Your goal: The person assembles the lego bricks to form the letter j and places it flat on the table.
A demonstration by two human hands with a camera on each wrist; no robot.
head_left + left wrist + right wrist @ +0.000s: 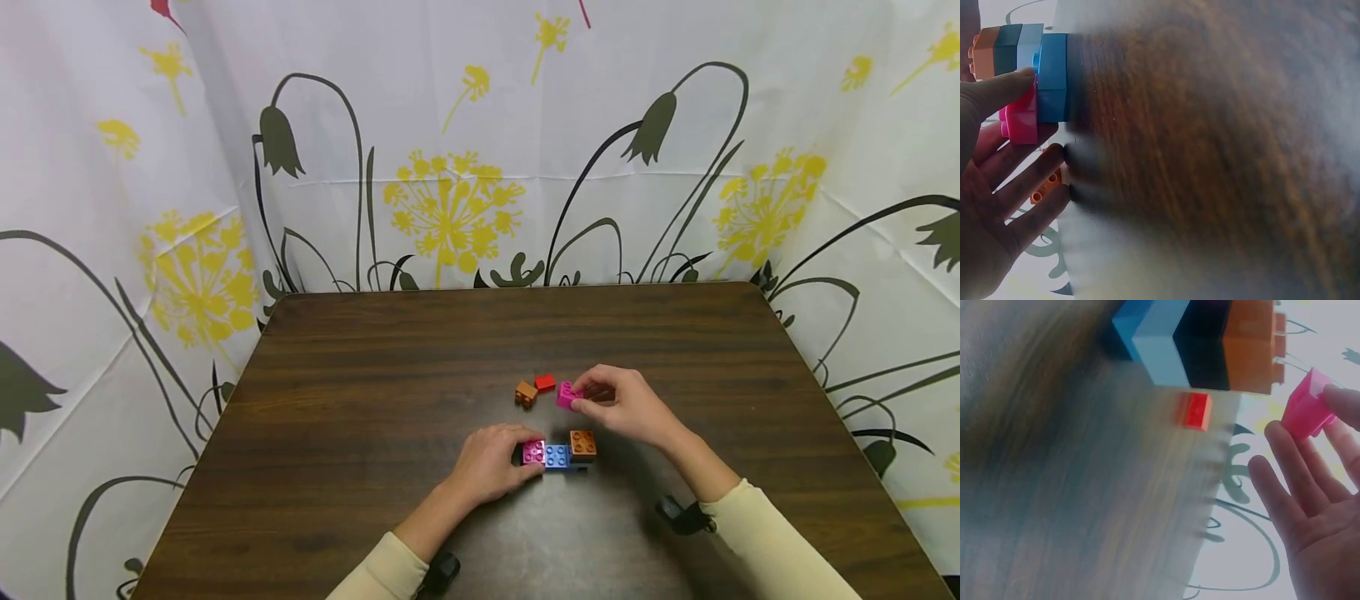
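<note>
In the head view my right hand (pixel 630 406) pinches a loose pink toy brick (pixel 566 396) between thumb and fingers, raised over the table. The right wrist view shows this pink brick (pixel 1305 407) tilted at the fingertips. My left hand (pixel 489 463) grips the left end of a small brick build, thumb on the near side and fingers on the far side. A pink brick (pixel 533 452) tops that end, blue studs (pixel 557 456) show in the middle, and an orange brick (pixel 582 442) tops the right end. Under the orange lie a dark brick (pixel 1202 344) and a light blue brick (pixel 1161 342).
Beyond the build, a loose orange brick (pixel 527 394) and a red brick (pixel 545 383) lie close together on the brown wooden table (pixel 360 375). A white curtain (pixel 480 108) with flower prints hangs behind the table and along its sides.
</note>
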